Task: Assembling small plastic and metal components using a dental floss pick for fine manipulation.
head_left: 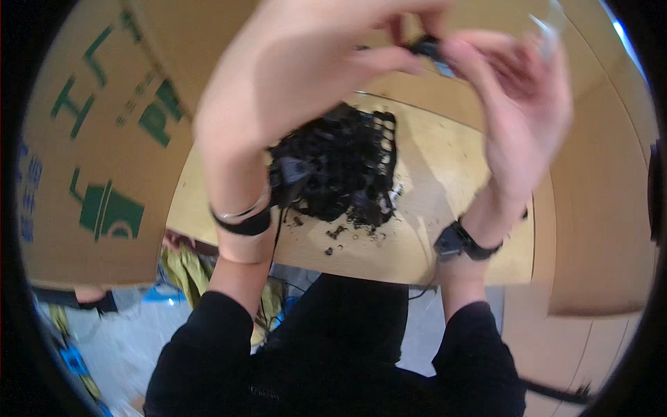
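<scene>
Both hands are raised over the far side of the table and meet at a small black piece (425, 47), too blurred to name. My left hand (375, 42) reaches in from the left with its fingers closed on the piece. My right hand (517, 97) pinches the piece's other side between thumb and fingers. A bit of clear plastic (549, 31) shows at the right hand's upper fingers; I cannot tell whether it is held. Below the hands lies a heap of black plastic parts (326, 167), seemingly in or on a black lattice tray (385, 132).
Loose black bits (338, 233) lie in front of the heap on the wooden tabletop (445, 174). A large cardboard sheet (104, 160) with green print stands at the left, another cardboard panel (604, 194) at the right. Yellow-green cloth (184, 271) lies below the table's left edge.
</scene>
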### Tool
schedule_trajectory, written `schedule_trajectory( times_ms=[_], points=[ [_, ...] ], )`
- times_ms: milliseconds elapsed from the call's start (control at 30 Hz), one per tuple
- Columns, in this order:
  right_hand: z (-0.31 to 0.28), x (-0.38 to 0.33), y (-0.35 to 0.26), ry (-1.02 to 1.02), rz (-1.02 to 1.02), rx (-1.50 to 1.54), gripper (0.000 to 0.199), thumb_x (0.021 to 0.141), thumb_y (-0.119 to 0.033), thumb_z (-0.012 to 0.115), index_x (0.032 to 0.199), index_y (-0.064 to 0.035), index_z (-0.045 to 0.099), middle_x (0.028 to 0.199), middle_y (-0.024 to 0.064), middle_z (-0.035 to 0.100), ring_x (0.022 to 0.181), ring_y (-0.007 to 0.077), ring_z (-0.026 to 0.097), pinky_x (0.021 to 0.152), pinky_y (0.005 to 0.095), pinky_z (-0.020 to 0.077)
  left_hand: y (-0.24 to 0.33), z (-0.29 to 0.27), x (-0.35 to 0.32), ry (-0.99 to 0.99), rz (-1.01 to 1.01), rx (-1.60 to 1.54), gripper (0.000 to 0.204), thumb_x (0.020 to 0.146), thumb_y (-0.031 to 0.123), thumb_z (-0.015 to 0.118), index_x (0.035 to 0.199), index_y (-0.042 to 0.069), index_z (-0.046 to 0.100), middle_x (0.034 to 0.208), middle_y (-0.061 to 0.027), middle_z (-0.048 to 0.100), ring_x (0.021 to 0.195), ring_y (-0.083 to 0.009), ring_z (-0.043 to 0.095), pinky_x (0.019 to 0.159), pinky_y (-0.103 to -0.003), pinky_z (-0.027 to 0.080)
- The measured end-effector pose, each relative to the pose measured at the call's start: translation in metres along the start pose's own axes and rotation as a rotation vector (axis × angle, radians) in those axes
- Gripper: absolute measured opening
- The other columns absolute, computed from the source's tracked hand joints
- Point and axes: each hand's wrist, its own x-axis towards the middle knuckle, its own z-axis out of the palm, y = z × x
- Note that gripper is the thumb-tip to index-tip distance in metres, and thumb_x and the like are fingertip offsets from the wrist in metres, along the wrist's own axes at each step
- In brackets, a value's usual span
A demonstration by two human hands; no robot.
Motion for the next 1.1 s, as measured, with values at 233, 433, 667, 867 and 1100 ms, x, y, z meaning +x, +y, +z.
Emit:
schedule_trajectory(
  times_ms=[233, 433, 667, 867, 1100],
  points=[
    [0.009, 0.012, 0.0, 0.018, 0.296, 0.591, 0.04, 0.086, 0.006, 0.067, 0.083, -0.01, 0.03, 0.089, 0.0196, 0.067, 0.078, 0.0133, 0.063, 0.071, 0.0246, 0.0522, 0.003, -0.004, 0.004, -0.059, -0.14, 0.005, 0.026, 0.072, -0.004, 0.075, 0.097, -0.002, 0.065, 0.095, -0.0041, 0.068, 0.082, -0.0105, 0.061, 0.076, -0.024, 0.049],
    [0.004, 0.003, -0.012, 0.026, 0.13, 0.438, 0.038, 0.084, 0.007, 0.068, 0.088, -0.0087, 0.033, 0.097, 0.0219, 0.067, 0.091, 0.0243, 0.069, 0.083, 0.0302, 0.0577, 0.011, 0.0, 0.0, 0.099, -0.18, 0.013, 0.028, 0.075, 0.005, 0.076, 0.099, 0.002, 0.064, 0.086, -0.0046, 0.063, 0.07, -0.0108, 0.058, 0.065, -0.024, 0.048],
    [-0.001, -0.008, -0.06, -0.134, 0.13, 0.344, 0.038, 0.084, 0.011, 0.065, 0.088, -0.009, 0.033, 0.101, 0.0232, 0.066, 0.097, 0.0244, 0.067, 0.086, 0.0328, 0.0559, 0.056, -0.035, -0.022, 0.047, -0.16, 0.034, 0.031, 0.074, 0.019, 0.081, 0.096, 0.005, 0.064, 0.076, -0.0041, 0.061, 0.065, -0.0126, 0.06, 0.06, -0.025, 0.049],
    [-0.005, -0.025, -0.094, -0.178, 0.077, 0.19, 0.034, 0.085, 0.007, 0.066, 0.091, -0.0067, 0.035, 0.101, 0.0183, 0.065, 0.095, 0.0201, 0.066, 0.085, 0.0318, 0.0542, 0.078, -0.041, -0.031, 0.021, -0.087, 0.005, 0.032, 0.078, 0.022, 0.077, 0.097, 0.004, 0.059, 0.08, -0.0114, 0.063, 0.067, -0.0222, 0.063, 0.061, -0.032, 0.051],
    [-0.031, -0.086, -0.072, -0.214, 0.304, 0.143, 0.036, 0.085, 0.003, 0.069, 0.09, -0.0084, 0.035, 0.095, 0.0135, 0.064, 0.091, 0.0162, 0.065, 0.081, 0.0281, 0.0525, 0.1, 0.008, -0.081, -0.04, -0.088, -0.013, 0.018, 0.088, 0.02, 0.065, 0.095, 0.004, 0.06, 0.086, -0.0116, 0.061, 0.084, -0.0292, 0.061, 0.074, -0.039, 0.049]
  ],
)
